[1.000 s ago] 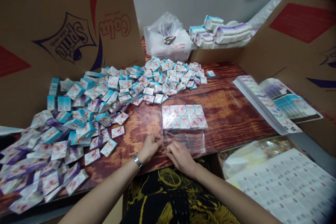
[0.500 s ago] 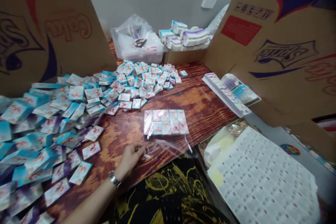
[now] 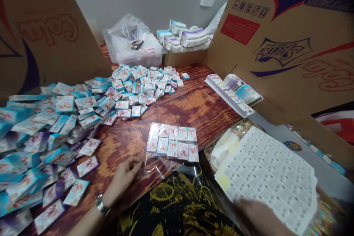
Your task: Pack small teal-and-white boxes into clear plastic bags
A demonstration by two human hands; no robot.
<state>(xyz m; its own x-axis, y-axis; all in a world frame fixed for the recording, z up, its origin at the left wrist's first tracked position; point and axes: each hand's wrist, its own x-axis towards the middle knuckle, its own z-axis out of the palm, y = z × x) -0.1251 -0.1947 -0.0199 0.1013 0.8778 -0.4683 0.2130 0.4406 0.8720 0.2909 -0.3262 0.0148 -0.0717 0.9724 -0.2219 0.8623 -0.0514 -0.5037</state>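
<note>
A clear plastic bag [image 3: 155,169] lies near the table's front edge, holding two rows of small printed boxes [image 3: 173,145] with hand pictures in white, blue and purple. My left hand [image 3: 127,173], with a metal watch at the wrist, is closed, thumb and fingers pinching the bag's loose edge at its left. At the lower right my right hand [image 3: 257,214] is smeared by motion, and its fingers cannot be made out. It is over the near edge of a white sheet of small printed labels [image 3: 268,169].
A large heap of loose small boxes [image 3: 66,125] covers the table's left side. Cardboard panels [image 3: 55,44] flank both sides. At the back stand a plastic-wrapped tub [image 3: 135,51] and a carton [image 3: 184,58] topped with packs. A stack of printed cards [image 3: 229,96] lies right.
My right hand has come into view over the label sheet. The filled bag sits nearer my body and slightly turned, with my left hand still at its edge. The view has shifted right.
</note>
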